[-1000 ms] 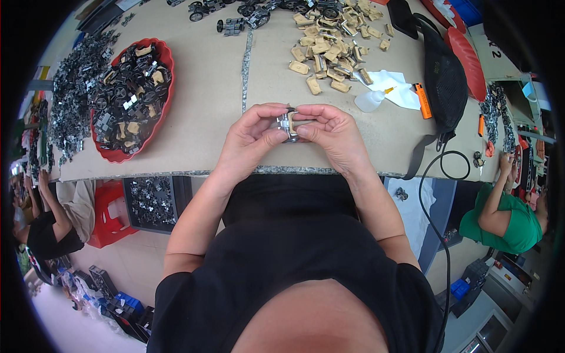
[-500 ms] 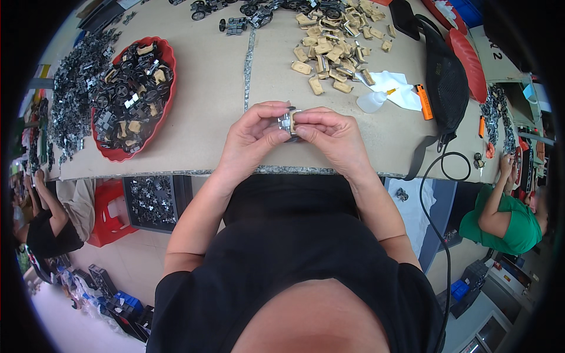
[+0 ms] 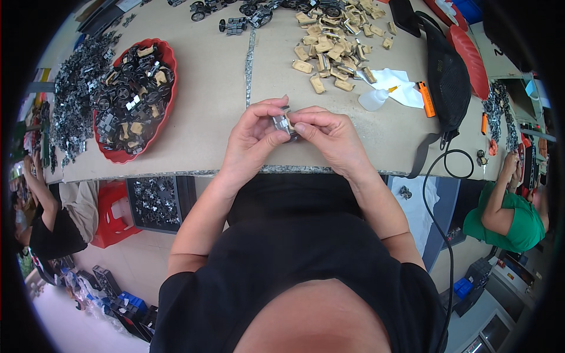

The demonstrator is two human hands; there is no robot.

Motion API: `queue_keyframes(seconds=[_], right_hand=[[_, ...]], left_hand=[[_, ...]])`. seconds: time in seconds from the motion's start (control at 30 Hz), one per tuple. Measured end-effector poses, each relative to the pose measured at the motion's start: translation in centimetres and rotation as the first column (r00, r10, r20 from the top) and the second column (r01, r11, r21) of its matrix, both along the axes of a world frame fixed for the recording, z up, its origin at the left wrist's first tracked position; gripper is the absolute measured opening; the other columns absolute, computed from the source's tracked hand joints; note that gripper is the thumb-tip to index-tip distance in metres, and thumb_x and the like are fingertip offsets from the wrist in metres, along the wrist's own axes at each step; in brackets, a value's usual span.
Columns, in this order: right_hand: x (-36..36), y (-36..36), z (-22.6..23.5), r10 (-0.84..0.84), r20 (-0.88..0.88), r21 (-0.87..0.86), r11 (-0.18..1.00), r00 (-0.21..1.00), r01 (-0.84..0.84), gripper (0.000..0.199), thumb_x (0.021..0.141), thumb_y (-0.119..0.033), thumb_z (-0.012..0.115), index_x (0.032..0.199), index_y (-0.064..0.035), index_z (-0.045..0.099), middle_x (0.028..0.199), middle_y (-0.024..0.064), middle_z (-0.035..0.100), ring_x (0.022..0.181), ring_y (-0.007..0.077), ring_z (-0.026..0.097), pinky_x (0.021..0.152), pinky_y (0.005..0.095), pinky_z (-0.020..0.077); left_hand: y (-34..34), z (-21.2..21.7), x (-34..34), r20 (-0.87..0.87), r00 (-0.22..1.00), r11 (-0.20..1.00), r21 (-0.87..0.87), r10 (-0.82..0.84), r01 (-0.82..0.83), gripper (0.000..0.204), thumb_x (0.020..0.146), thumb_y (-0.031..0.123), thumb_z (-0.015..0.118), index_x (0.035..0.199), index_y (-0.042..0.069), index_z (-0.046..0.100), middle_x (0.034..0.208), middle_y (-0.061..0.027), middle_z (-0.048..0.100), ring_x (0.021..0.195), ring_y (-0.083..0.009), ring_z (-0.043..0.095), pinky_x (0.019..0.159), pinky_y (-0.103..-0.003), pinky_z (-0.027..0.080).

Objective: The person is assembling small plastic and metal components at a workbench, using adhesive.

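A small grey part [image 3: 283, 124] is pinched between the fingertips of the left hand [image 3: 254, 138] and right hand [image 3: 329, 136], both closed on it; a red tray [image 3: 166, 94] lies left of them, tan pieces [image 3: 329, 44] beyond.

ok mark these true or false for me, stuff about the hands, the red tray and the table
1. Both hands pinch one small grey part together. True: left hand, right hand.
2. The red tray is empty. False: it holds dark and tan parts.
3. The tan pieces lie loose on the table. True.
4. The small white bottle is in the right hand. False: it lies on the table beside an orange tool.
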State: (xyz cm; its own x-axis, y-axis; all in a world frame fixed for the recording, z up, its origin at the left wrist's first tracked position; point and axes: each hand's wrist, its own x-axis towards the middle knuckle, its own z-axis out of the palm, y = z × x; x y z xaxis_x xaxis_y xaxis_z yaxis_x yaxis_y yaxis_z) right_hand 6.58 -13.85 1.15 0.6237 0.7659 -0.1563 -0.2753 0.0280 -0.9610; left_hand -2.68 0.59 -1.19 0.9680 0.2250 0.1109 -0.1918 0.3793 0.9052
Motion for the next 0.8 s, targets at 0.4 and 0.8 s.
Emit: queue_keyframes(seconds=[0.4, 0.8], right_hand=[[-0.08, -0.16, -0.68, -0.021, -0.012, 0.083, 0.996, 1.000, 0.022, 0.018, 0.084, 0.000, 0.056, 0.101, 0.0020, 0.063, 0.098, 0.0064, 0.058, 0.087, 0.0117, 0.056, 0.077, 0.0227, 0.0465], [0.29, -0.14, -1.01, 0.017, -0.001, 0.087, 0.996, 1.000, -0.017, 0.019, 0.084, 0.000, 0.055, 0.102, 0.0021, 0.062, 0.097, 0.0065, 0.059, 0.089, 0.0126, 0.058, 0.079, 0.0230, 0.0470]], left_hand=[[0.11, 0.14, 0.04, -0.045, 0.999, 0.998, -0.056, -0.027, 0.024, 0.032, 0.081, -0.004, 0.058, 0.109, 0.006, 0.047, 0.127, -0.0131, 0.039, 0.110, -0.0154, 0.046, 0.091, -0.029, 0.041], [-0.27, 0.04, 0.02, -0.051, 0.998, 0.999, -0.032, 0.042, -0.044, 0.033, 0.079, -0.006, 0.058, 0.109, 0.005, 0.048, 0.127, -0.0149, 0.040, 0.116, -0.0188, 0.044, 0.090, -0.029, 0.043]])
